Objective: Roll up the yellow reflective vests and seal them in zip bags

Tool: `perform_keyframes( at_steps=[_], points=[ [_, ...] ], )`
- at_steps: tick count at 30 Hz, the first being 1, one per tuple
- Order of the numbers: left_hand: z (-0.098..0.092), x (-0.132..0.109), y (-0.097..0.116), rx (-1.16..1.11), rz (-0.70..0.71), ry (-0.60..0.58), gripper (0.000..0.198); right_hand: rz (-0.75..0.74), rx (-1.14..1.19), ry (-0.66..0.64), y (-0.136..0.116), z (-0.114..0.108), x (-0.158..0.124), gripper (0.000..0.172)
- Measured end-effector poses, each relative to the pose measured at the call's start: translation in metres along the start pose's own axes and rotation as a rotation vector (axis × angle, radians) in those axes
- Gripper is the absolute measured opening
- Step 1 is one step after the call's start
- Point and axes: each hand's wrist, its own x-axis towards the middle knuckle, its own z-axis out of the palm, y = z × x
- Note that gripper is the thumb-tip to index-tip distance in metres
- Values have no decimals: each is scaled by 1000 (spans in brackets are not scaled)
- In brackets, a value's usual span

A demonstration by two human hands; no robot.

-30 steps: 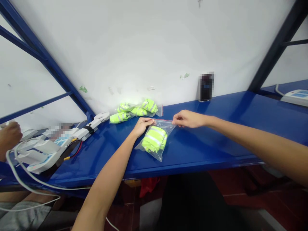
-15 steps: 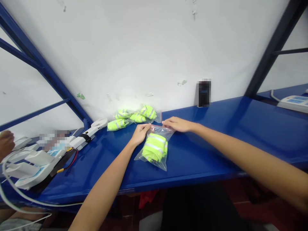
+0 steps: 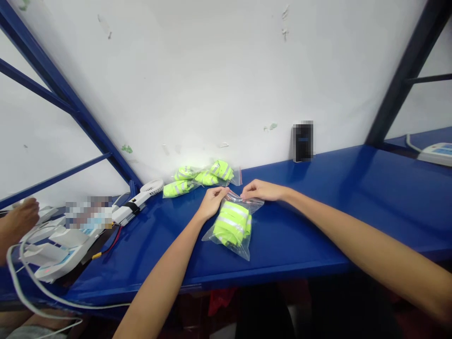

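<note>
A clear zip bag (image 3: 209,234) lies on the blue table, with a folded neon-yellow vest (image 3: 231,225) inside that has silvery reflective stripes. My left hand (image 3: 213,201) pinches the bag's upper left corner between thumb and fingers. At the mouth of the bag, right of centre, my right hand (image 3: 263,190) has its fingertips closed on the zip strip. The strip is bent between the two hands. Whether the seal is closed cannot be made out. Several similar bagged yellow bundles (image 3: 178,187) lie behind, against the wall.
Left of my arm are a white handheld fan (image 3: 151,187), a white charging unit (image 3: 58,259) with cables, and a red wire with yellow connectors (image 3: 115,239). Another person's hand (image 3: 24,219) is at the far left. A black box-like object (image 3: 302,142) stands by the wall.
My right fingers have shifted along the bag's mouth, and the strip now bends. The whole view has moved slightly. The other person's hand reaches further into view.
</note>
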Motion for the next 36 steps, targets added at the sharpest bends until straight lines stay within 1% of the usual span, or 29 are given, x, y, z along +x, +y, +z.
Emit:
perform_keyframes(
  at_steps=[2, 4, 7, 9, 11, 14, 17, 20, 22, 29, 36],
  points=[
    [2, 0, 0, 14, 2, 0, 47, -3, -28, -54, -1, -3, -2, 26],
    [3, 1, 0, 12, 3, 8, 47, -2, -56, -80, 0, -4, -3, 20],
    [4, 3, -2, -60, -28, 37, 47, -13, -104, -67, 2, -4, 0, 18],
    [3, 4, -3, -147, -85, 66, 47, -15, -108, -47, 3, -3, 0, 17],
    [3, 5, -4, -223, -133, 79, 47, 12, -84, -40, 4, -3, 0, 14],
    [3, 5, -4, -262, -142, 66, 47, 60, -23, -50, 4, -1, -1, 12],
    [2, 5, -4, -258, -144, 49, 47, 74, 31, -36, 3, 2, -2, 14],
    [0, 6, -6, -246, -156, 25, 47, 83, 44, 1, 2, 5, -2, 10],
    [-2, 7, -7, -244, -157, 12, 46, 80, 35, 27, 3, 7, -1, 9],
    [-6, 10, -9, -255, -176, -7, 44, 51, -34, 82, 10, 8, 1, 13],
    [-1, 7, -7, -206, -122, -9, 41, 49, -95, 122, 8, 11, 0, 12]
  ],
)
